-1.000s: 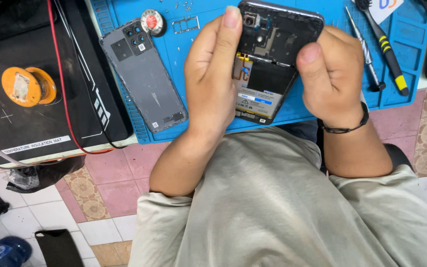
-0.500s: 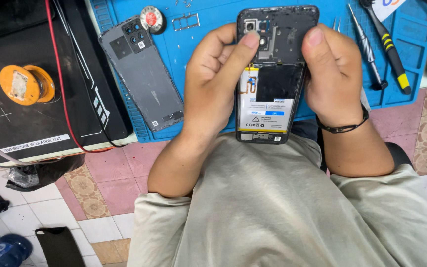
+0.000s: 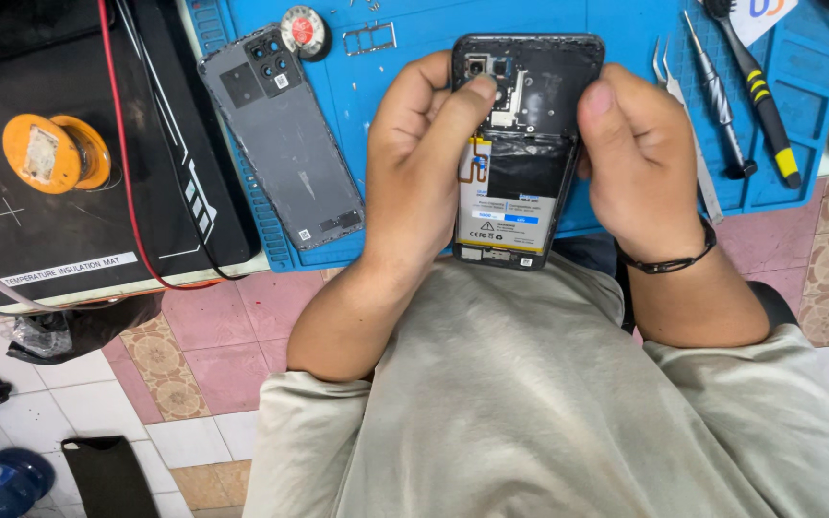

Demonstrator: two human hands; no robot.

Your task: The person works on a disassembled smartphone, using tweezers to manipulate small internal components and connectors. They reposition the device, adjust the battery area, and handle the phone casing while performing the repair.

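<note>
Both hands are holding an opened phone [image 3: 520, 153], its battery and inner boards facing up, just above the person's chest and over the near edge of the blue mat [image 3: 414, 58]. The left hand [image 3: 424, 182] is gripping the phone's left edge, thumb pressing beside the camera, while the right hand [image 3: 640, 163] is clamping the right edge. Farther off, left of the phone, a grey back cover [image 3: 285, 134] is lying on the mat; right of it, tweezers [image 3: 693, 125] and a screwdriver [image 3: 755, 86] are resting.

Blue work mat [image 3: 405, 72] on bench, black insulation mat [image 3: 59, 240] beside it, pink patterned floor tiles [image 3: 213, 326] below
</note>
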